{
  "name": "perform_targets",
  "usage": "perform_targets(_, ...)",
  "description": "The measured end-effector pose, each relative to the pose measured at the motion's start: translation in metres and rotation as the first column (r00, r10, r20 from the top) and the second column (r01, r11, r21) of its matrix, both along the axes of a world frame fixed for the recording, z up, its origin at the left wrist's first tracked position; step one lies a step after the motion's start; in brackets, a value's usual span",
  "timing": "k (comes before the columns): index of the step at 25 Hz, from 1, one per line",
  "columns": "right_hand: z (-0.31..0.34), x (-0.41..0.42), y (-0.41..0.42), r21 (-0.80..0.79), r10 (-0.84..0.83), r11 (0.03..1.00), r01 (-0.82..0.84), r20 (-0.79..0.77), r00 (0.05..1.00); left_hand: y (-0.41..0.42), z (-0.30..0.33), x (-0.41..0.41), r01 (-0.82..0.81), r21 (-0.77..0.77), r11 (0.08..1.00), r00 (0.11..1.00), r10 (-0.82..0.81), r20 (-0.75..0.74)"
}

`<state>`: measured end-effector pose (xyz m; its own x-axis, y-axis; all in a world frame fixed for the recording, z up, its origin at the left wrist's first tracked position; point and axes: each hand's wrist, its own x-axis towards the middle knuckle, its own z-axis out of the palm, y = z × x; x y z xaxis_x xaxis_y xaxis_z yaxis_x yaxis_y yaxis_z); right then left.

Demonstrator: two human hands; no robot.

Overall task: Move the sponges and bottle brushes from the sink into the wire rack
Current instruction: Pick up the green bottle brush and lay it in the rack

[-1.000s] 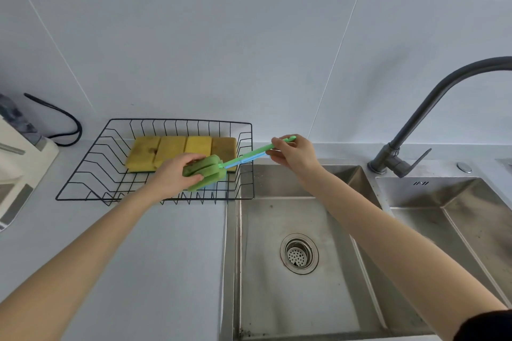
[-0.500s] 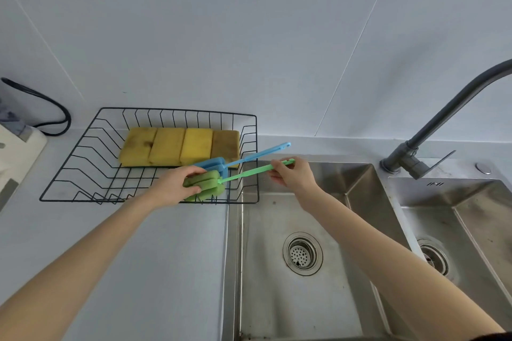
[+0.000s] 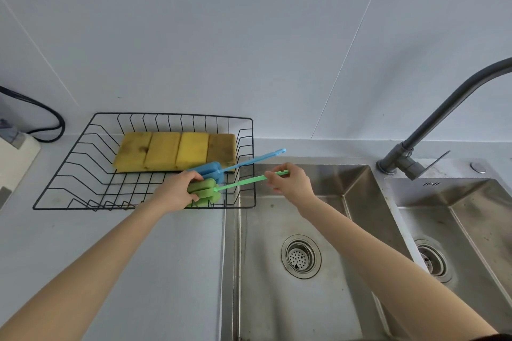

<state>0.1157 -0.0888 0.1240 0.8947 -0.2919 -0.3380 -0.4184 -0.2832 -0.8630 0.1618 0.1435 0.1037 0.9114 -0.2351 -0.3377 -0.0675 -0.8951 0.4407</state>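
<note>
I see a tiled wall (image 3: 249,36) behind a pale countertop (image 3: 155,271), with a double stainless sink (image 3: 346,183) set into the counter at right; its near basin shows only a drain strainer (image 3: 301,257), and a second drain (image 3: 430,260) sits in the far basin. A dark faucet (image 3: 432,124) rises from the sink deck at right, its spout arching out of frame. The black wire rack (image 3: 83,174) stands on the counter just beside the sink's left edge. Four yellow sponges (image 3: 163,151) lie flat, side by side and touching, along the rack's rear. A blue bottle brush (image 3: 210,167) lies in front of them, its handle crossing over the rack's right wall toward the sink. My left hand (image 3: 177,191) is wrapped around the foam head of the green bottle brush (image 3: 205,191), low in the rack's front right corner, just beside the blue head. My right hand (image 3: 291,183) pinches the green handle near its tip; this handle also crosses the right rack wall. At far left, a black cable (image 3: 52,124) loops behind a white appliance (image 3: 13,158), well apart from the rack.
</note>
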Motion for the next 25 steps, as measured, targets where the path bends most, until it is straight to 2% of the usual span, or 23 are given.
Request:
perform_targets(5,0.010,-0.004,-0.002,-0.277,0.182,0.946,-0.168,0.025,0.983,0.008,0.012,0.003,0.097,-0.008,0.995,0.988,-0.097,-0.120)
perform_targets(10,0.012,-0.009,0.001,-0.380,0.276,0.890,-0.253,0.008,0.961,0.009,0.021,-0.003,0.089,-0.047,0.995,0.986,-0.094,-0.137)
perform_targets(15,0.018,-0.016,0.001,-0.514,0.390,0.783,-0.350,-0.032,0.920,0.004,0.029,-0.015,0.039,-0.082,0.996,0.985,-0.052,-0.167)
perform_targets(20,0.015,-0.024,-0.001,-0.629,0.427,0.680,-0.376,-0.077,0.901,-0.005,0.035,-0.030,0.064,-0.113,0.991,0.980,-0.084,-0.178)
perform_targets(25,0.015,-0.021,-0.002,-0.659,0.439,0.648,-0.382,-0.086,0.894,-0.009,0.040,-0.036,0.090,-0.079,0.993,0.983,-0.101,-0.150)
